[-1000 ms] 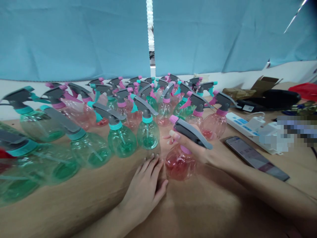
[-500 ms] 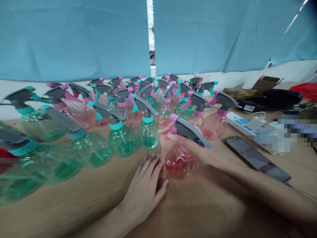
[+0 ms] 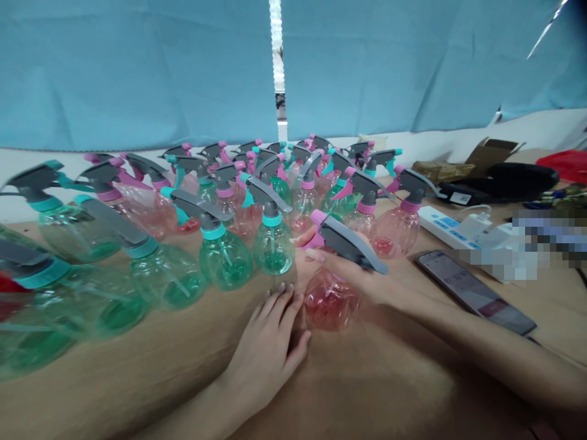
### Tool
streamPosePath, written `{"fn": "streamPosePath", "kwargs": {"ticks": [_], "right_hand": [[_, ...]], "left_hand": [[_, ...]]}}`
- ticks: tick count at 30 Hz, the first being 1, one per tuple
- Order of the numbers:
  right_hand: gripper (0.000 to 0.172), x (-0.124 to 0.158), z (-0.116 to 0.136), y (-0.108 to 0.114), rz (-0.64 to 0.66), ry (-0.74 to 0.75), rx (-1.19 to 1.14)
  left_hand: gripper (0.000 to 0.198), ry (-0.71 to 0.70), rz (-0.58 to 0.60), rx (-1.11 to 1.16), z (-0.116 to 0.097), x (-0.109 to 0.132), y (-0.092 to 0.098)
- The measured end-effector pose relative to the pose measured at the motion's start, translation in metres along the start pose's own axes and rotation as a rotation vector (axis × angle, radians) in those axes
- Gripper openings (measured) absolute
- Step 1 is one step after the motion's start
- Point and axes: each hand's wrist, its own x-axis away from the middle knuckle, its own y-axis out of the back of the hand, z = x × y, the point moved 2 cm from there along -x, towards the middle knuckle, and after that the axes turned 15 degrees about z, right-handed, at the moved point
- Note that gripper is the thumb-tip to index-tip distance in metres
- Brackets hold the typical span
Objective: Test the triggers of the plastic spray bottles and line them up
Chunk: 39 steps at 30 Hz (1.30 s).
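Note:
My right hand [image 3: 342, 266] is closed around the neck of a pink spray bottle [image 3: 332, 302], under its grey and pink trigger head. The bottle stands upright on the wooden table [image 3: 367, 385], and my fingers partly hide its collar. My left hand [image 3: 270, 336] lies flat on the table just left of that bottle, fingers spread and holding nothing. Beyond my left fingertips stands a green spray bottle [image 3: 274, 247] with a turquoise collar. Another green spray bottle [image 3: 225, 260] is to its left.
Several green and pink spray bottles crowd the table's back and left side, one pink spray bottle [image 3: 397, 229] close behind my right hand. At right lie a phone [image 3: 474, 293], a white power strip [image 3: 449, 226] and black headgear [image 3: 499, 183]. A blue cloth [image 3: 367, 67] hangs behind.
Almost nothing differs. The whole view has shifted slightly, and both hands keep their places, the right one still gripping the pink spray bottle.

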Motion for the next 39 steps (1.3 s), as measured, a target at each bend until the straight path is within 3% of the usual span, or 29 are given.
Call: {"fn": "streamPosePath", "kwargs": {"ticks": [12, 18, 24, 28, 32, 39], "right_hand": [[0.027, -0.002, 0.002, 0.0, -0.032, 0.025, -0.044], [0.02, -0.002, 0.003, 0.001, -0.032, 0.028, -0.099], [0.028, -0.004, 0.003, -0.001, -0.012, 0.016, -0.159], [0.026, -0.003, -0.004, -0.002, 0.008, 0.072, -0.127], [0.025, -0.001, -0.015, -0.002, 0.021, 0.029, -0.106], [0.023, -0.004, -0.013, -0.002, 0.039, 0.103, -0.178]], "left_hand": [[0.038, 0.017, 0.024, -0.001, 0.0, 0.001, 0.001], [0.039, 0.009, 0.01, -0.005, 0.0, 0.001, 0.001], [0.038, 0.008, 0.002, 0.005, 0.0, 0.0, 0.001], [0.037, 0.011, 0.0, 0.007, 0.0, 0.0, 0.0], [0.036, 0.008, 0.006, -0.004, 0.0, 0.0, 0.0], [0.036, 0.009, 0.004, 0.008, 0.0, 0.001, 0.001]]}}
